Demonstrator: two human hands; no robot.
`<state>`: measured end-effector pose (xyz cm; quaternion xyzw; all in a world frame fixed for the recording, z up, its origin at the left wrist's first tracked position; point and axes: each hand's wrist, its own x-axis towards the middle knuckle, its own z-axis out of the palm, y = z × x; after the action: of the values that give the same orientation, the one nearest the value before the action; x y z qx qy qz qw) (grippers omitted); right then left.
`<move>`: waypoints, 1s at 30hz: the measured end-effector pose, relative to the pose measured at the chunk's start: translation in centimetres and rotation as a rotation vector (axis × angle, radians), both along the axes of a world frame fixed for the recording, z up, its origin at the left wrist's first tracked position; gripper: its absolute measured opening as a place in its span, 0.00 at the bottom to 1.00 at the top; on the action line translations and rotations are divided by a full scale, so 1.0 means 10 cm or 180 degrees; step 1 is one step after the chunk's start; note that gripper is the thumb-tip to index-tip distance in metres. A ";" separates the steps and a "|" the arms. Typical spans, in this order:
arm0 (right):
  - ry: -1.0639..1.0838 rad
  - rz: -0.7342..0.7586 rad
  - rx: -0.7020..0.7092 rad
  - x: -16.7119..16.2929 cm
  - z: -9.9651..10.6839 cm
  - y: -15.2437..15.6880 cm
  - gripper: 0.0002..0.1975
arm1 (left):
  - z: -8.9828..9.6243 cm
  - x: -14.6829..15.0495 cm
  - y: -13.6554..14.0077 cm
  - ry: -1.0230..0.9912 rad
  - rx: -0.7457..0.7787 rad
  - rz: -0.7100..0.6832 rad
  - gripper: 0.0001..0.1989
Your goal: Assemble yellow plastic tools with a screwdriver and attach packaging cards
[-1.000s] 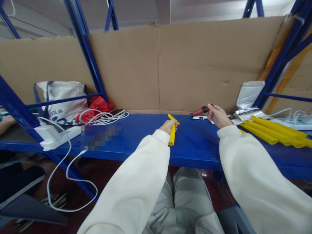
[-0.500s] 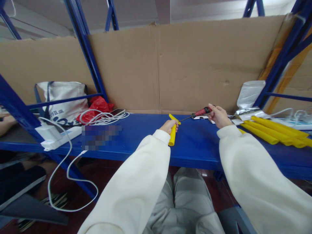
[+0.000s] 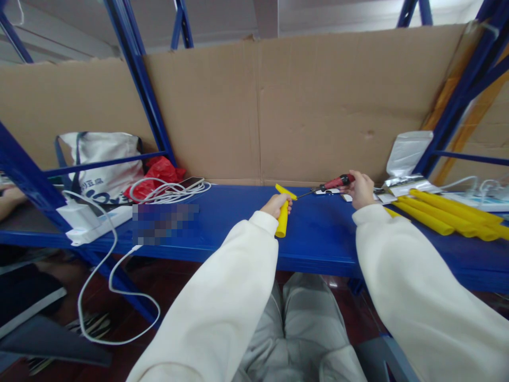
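Observation:
My left hand [image 3: 277, 205] is closed around the handle of a yellow T-shaped plastic tool [image 3: 281, 227], whose crosspiece sticks out above the fingers. In my right hand [image 3: 361, 189] is the rear end of a screwdriver [image 3: 334, 183] with a red and black handle. Its thin shaft points left, and the tip meets or nearly meets the right end of the yellow crosspiece; exact contact is too small to tell. Several more yellow handles [image 3: 449, 215] lie in a pile on the blue bench, to the right of my right hand.
A silvery pouch [image 3: 409, 154] and small flat items stand at the back right. Left on the blue bench [image 3: 238, 223] are coiled white cable [image 3: 170, 193], a red plastic bag [image 3: 163, 171], a cloth bag [image 3: 107, 159] and a power strip [image 3: 99, 225]. Cardboard [image 3: 310, 106] walls the back.
My right hand and the screwdriver have shifted slightly to the right, drawing the tip back to the crosspiece's right end. The crosspiece tilts a little differently; my left hand has hardly moved.

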<state>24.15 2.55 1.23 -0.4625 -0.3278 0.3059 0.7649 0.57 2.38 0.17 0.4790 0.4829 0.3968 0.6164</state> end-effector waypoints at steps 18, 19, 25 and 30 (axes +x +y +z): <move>-0.1938 0.0765 -0.1598 -0.26 -0.09 -0.17 0.10 | 0.04 -0.01 -0.05 -0.0178 0.0142 0.0254 0.05; -0.2234 0.0813 -0.1638 -0.27 -0.12 -0.15 0.09 | 0.04 -0.02 -0.04 -0.0165 0.0169 0.0239 0.05; -0.3783 0.0965 -0.1378 -0.34 -0.30 0.02 0.05 | 0.02 -0.01 -0.04 -0.0105 0.0449 0.0113 0.12; -0.4324 0.0954 -0.0902 -0.34 -0.37 0.09 0.07 | 0.00 0.01 -0.01 -0.0166 0.0813 0.0114 0.24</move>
<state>20.74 3.48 -2.52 -0.5960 -0.7495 0.0914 0.2735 0.70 2.27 0.17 0.5344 0.4207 0.4782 0.5556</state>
